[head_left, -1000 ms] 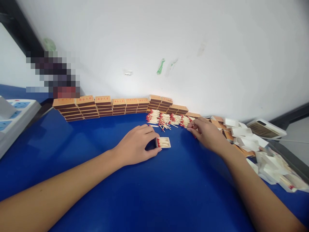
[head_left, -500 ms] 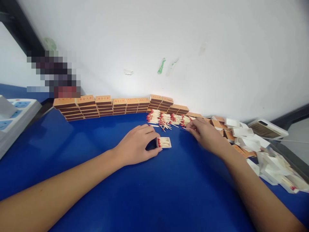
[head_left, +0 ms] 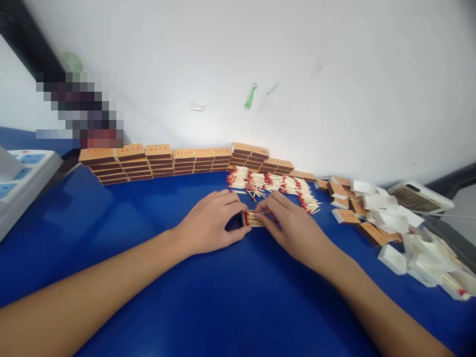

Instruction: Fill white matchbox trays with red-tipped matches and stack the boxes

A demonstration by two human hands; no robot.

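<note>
A small white matchbox tray [head_left: 250,218] with red-tipped matches in it lies on the blue table [head_left: 223,297]. My left hand [head_left: 210,221] curls round the tray's left end, thumb and fingers gripping it. My right hand [head_left: 288,223] rests over the tray's right end with fingers pinched together at the matches; what they hold is too small to make out. A heap of loose red-tipped matches [head_left: 275,186] lies just behind both hands.
Stacks of closed orange matchboxes [head_left: 156,161] line the white wall. Loose orange sleeves [head_left: 347,216] and white trays [head_left: 394,218] are scattered at the right. A phone [head_left: 418,197] lies at the far right, a white power strip [head_left: 22,181] at the left edge.
My right hand has left the match heap and come left and nearer, onto the tray's right end. The left hand has stayed on the tray.
</note>
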